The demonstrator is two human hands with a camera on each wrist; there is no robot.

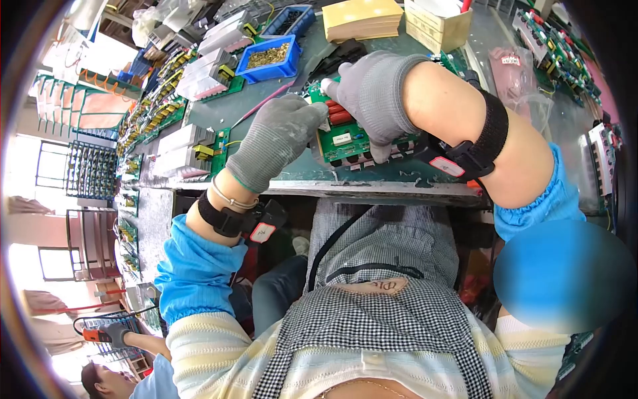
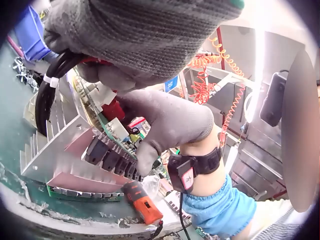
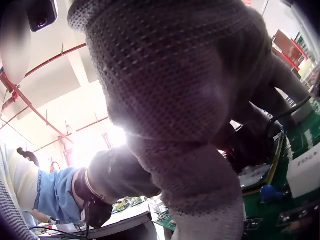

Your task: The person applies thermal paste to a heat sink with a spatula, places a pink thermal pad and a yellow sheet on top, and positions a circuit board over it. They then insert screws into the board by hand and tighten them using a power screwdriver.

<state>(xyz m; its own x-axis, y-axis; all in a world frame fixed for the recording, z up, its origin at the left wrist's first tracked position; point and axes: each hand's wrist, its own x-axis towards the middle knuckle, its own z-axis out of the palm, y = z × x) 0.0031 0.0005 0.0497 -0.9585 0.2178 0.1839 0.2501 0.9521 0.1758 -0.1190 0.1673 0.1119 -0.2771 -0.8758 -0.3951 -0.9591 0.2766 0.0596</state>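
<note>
A green circuit board (image 1: 344, 147) with red cylindrical components (image 1: 339, 113) lies near the bench's front edge. My right hand (image 1: 382, 93), in a grey glove, grips the board from above. Its thumb (image 2: 147, 157) presses at the near edge, beside a row of black parts, and its fingers reach across to the far side. My left hand (image 1: 282, 136), also gloved, has its fingers bent at the board's left edge by the red components. I cannot tell what its fingertips hold. Black cables (image 2: 50, 92) with a white tie hang close by it. Metal heatsink fins (image 2: 55, 145) show under the board.
Behind stand a blue bin of brass-coloured bits (image 1: 269, 63), a second blue bin (image 1: 289, 21), a yellow paper stack (image 1: 362, 20) and an open carton (image 1: 435, 26). Heatsink boards (image 1: 186, 149) line the left. An orange-and-black tool (image 2: 142, 202) lies near the front edge. Another person (image 1: 109, 382) works at lower left.
</note>
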